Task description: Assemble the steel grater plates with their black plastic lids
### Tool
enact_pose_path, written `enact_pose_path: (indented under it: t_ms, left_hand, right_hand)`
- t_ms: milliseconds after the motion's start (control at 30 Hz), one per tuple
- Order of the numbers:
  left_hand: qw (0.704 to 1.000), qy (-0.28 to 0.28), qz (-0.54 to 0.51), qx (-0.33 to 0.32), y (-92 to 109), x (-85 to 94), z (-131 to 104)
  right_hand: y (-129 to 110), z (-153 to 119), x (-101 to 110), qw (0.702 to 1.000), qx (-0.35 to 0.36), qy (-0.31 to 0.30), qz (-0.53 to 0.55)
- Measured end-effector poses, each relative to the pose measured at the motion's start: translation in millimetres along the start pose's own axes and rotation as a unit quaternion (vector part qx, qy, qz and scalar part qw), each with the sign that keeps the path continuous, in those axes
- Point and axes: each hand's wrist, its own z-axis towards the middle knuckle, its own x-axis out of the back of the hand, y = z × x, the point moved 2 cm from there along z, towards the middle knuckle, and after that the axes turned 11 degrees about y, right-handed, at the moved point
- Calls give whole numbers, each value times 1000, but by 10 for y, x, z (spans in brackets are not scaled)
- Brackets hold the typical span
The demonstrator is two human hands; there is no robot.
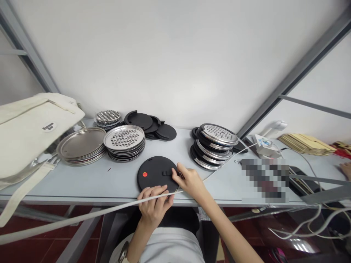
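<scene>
A flat black disc (155, 166) with an orange round sticker and a small slotted part lies near the table's front edge. My left hand (155, 204) grips its near rim, fingers bent over the top. At the right rim my right hand (190, 180) is closed, thumb and fingers pressed against the edge beside the slotted part; anything small between them is hidden. A white cable (109, 211) crosses in front of my left hand and runs up toward the right. Behind the disc stands a stack of perforated metal grater plates (124, 138).
Plain metal discs (85, 142) are stacked on the left beside a cream bag (33, 128). Black round parts (139, 120) lie by the wall. A mixed stack of black and metal discs (214, 146) stands right. Beyond are a white power strip (264, 146) and yellow envelopes (304, 142).
</scene>
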Motion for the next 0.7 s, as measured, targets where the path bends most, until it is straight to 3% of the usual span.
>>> enact_pose_path:
  t_ms: [333,700]
  left_hand:
    - [998,-4,-54,33,2,66,0]
    - [996,-13,-84,41,-2,82,23]
  right_hand:
    - [97,38,-25,988,-97,35,116]
    - [126,69,-5,977,-95,80,172]
